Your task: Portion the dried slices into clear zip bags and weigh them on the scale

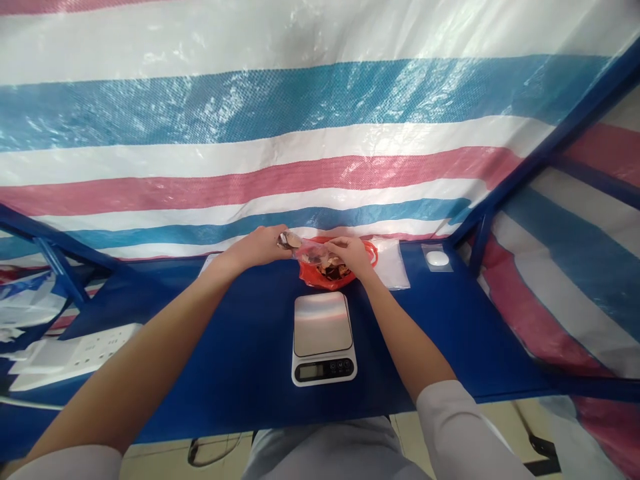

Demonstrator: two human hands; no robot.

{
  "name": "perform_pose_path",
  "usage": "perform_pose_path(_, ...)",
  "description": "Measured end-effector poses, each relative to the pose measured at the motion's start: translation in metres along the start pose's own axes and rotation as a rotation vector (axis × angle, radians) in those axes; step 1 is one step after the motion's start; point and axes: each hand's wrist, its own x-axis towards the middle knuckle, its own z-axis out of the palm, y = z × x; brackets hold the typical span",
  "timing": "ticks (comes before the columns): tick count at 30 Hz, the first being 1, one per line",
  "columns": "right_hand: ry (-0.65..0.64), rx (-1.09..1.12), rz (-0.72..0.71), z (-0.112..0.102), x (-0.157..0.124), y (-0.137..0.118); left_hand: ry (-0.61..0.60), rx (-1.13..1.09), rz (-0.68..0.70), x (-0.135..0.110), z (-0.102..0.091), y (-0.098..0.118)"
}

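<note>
A small clear plastic bag (pixel 311 251) is stretched between my two hands above an open red plastic bag (pixel 313 277). My left hand (pixel 265 244) is closed round the clear bag's left end, where some pale and dark pieces show through the plastic. My right hand (pixel 350 255) pinches its right end, over the red bag's opening. Brown and dark dried pieces (pixel 333 268) lie inside the red bag; I cannot make out their kind. Just in front of it stands a kitchen scale (pixel 323 327) with a bare steel plate and a dark display.
To the right of the red bag lies a stack of clear plastic bags (pixel 393 265). Farther right is a white oval object (pixel 438 259) on clear plastic. A white power strip (pixel 100 347) sits at the left of the blue table (pixel 240 360). Blue frame bars (pixel 545 153) and striped sheeting enclose it.
</note>
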Motion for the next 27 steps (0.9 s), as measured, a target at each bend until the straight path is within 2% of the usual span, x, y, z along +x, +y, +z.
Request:
perform_pose_path(4,-0.011,-0.051,-0.030,0.005,0.004,0.002,0.000,0.062,0.019,0.001,-0.002,-0.002)
perform_pose_path(9,-0.015,-0.045,-0.076,0.007,0.008,-0.003,0.056,0.062,0.033,0.003,-0.002,-0.005)
perform_pose_path(17,0.092,-0.042,-0.206,0.002,0.013,-0.005,0.155,-0.048,0.088,0.015,0.008,-0.007)
perform_pose_path(22,0.142,-0.109,-0.149,-0.002,0.012,0.002,0.188,-0.117,0.131,0.022,0.018,-0.011)
perform_pose_path(27,0.117,-0.131,-0.064,-0.008,0.014,0.014,0.170,-0.192,0.161,0.026,0.025,-0.018)
